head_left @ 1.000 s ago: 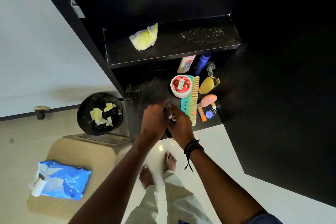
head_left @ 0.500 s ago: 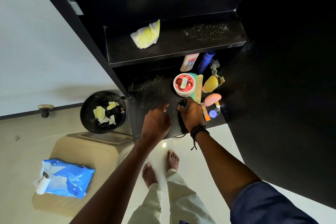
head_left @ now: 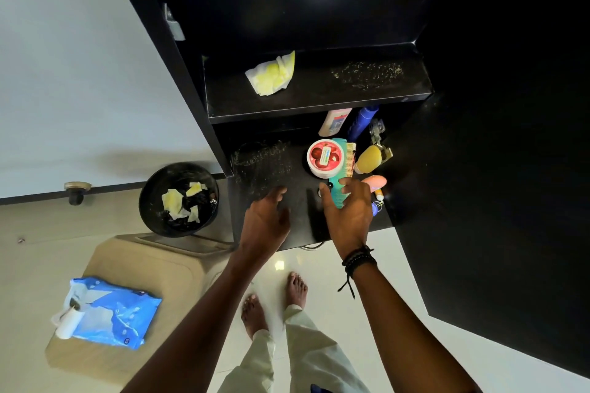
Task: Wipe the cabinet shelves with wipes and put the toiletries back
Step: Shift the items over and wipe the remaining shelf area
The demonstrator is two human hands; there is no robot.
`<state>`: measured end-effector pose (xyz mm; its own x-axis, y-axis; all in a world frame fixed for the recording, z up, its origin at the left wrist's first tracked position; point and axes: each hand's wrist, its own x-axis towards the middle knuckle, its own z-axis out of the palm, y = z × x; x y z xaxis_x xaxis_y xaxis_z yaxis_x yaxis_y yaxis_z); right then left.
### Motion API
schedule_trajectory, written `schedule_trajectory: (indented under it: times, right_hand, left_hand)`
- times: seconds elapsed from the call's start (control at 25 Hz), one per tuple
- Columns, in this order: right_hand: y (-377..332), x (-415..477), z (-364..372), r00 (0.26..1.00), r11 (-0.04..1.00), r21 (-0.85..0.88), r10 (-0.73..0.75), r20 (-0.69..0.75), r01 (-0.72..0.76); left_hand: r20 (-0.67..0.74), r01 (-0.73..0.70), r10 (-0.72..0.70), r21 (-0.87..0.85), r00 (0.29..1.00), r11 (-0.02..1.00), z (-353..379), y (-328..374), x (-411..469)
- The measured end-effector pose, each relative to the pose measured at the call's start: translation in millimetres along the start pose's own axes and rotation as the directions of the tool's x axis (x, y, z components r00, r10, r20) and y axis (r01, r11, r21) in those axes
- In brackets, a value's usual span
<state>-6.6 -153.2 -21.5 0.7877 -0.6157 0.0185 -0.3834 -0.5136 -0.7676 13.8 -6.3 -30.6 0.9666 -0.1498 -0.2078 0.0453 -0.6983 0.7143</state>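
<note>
A crumpled yellow-white wipe (head_left: 272, 74) lies on the upper black shelf (head_left: 319, 99), with dusty specks (head_left: 367, 73) to its right. On the lower shelf (head_left: 300, 226) stand a red-lidded jar (head_left: 324, 158), a teal comb (head_left: 339, 166), a yellow bottle (head_left: 368, 158), a pink item (head_left: 376, 182), a pale bottle (head_left: 334, 121) and a blue bottle (head_left: 362, 123). My right hand (head_left: 348, 214) hovers with spread fingers over the comb's near end, its thumb beside a small dark object (head_left: 321, 190). To its left my left hand (head_left: 265, 220) hangs relaxed and empty over the shelf.
Dust (head_left: 261, 158) marks the lower shelf's left part. A black bin (head_left: 153, 220) with used wipes stands on the floor at the left. A blue wipes pack (head_left: 111, 313) and a white roll (head_left: 65, 325) lie on a beige stool (head_left: 159, 265). My bare feet are below the shelf.
My hands were together at the shelf's front edge; the right one carried a small dark object to the comb and its fingers have since spread. The left hand drifted left.
</note>
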Motion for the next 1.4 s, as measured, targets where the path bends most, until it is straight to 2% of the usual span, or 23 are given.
schedule_trajectory:
  times: [0.08, 0.2, 0.32, 0.4, 0.52, 0.68, 0.72, 0.8, 0.88, 0.96, 1.08, 1.2, 1.28, 1.4]
  right_hand:
    - [-32.2, 7.0, -10.7, 0.989, 0.989, 0.077, -0.122, -0.087, 0.128]
    - [-93.2, 28.9, -19.2, 0.931, 0.928, 0.141, -0.319, -0.178, 0.345]
    - [-148.4, 49.2, -17.2, 0.855, 0.860, 0.081, -0.483, -0.190, 0.503]
    - [-166.2, 59.6, -7.3, 0.821, 0.827, -0.029, -0.561, -0.101, 0.562]
    - [-169.5, 68.7, 8.2, 0.812, 0.789, -0.202, -0.581, 0.062, 0.580]
    - [-137.8, 41.0, 10.7, 0.778, 0.777, -0.072, -0.628, -0.028, 0.625]
    - [-122.5, 25.5, 12.3, 0.769, 0.768, -0.039, -0.640, -0.005, 0.639]
    - [-80.5, -3.8, 23.9, 0.791, 0.799, -0.040, -0.585, 0.182, 0.600]
    - [-38.4, -17.3, 40.2, 0.819, 0.867, -0.085, -0.426, 0.385, 0.491]
    - [-3.9, -22.7, 55.5, 0.794, 0.866, -0.191, -0.308, 0.524, 0.462]
    - [30.5, -35.1, 68.3, 0.708, 0.687, -0.340, -0.362, 0.606, 0.642]
    - [40.4, -41.3, 67.1, 0.615, 0.563, -0.347, -0.399, 0.680, 0.750]
    - [43.0, -37.9, 71.2, 0.585, 0.541, -0.328, -0.415, 0.697, 0.775]
    - [36.3, -31.8, 83.1, 0.570, 0.523, -0.375, -0.279, 0.773, 0.765]
  left_hand:
    - [-0.046, -0.013, 0.012, -0.026, 0.999, 1.000, -7.4, 1.5, 0.7]
    - [-0.088, -0.024, 0.019, -0.052, 0.996, 0.998, -20.8, 8.8, 3.5]
    - [-0.129, -0.052, 0.042, -0.070, 0.991, 0.996, -32.6, 13.0, 5.6]
    - [-0.134, -0.048, 0.039, -0.068, 0.990, 0.997, -36.0, 9.4, 7.0]
    - [-0.116, -0.021, 0.015, -0.057, 0.993, 0.998, -36.6, 0.0, 3.0]
    - [-0.101, 0.018, -0.019, -0.008, 0.995, 1.000, -37.2, -15.3, -5.8]
    - [-0.095, 0.025, -0.025, 0.000, 0.995, 1.000, -36.7, -21.1, -6.9]
    - [-0.054, 0.063, -0.062, 0.005, 0.997, 0.998, -35.7, -31.8, -10.5]
    - [0.014, 0.106, -0.106, 0.048, 0.994, 0.993, -32.8, -40.5, -16.2]
    - [0.090, 0.135, -0.147, 0.128, 0.985, 0.983, -29.4, -46.5, -21.8]
    - [0.160, 0.165, -0.188, 0.148, 0.969, 0.975, -23.6, -59.0, -30.9]
    - [0.188, 0.155, -0.179, 0.136, 0.966, 0.978, -17.4, -74.1, -35.2]
    - [0.190, 0.144, -0.169, 0.139, 0.967, 0.980, -15.9, -76.6, -35.3]
    - [0.185, 0.151, -0.173, 0.130, 0.967, 0.980, -16.7, -74.4, -34.3]
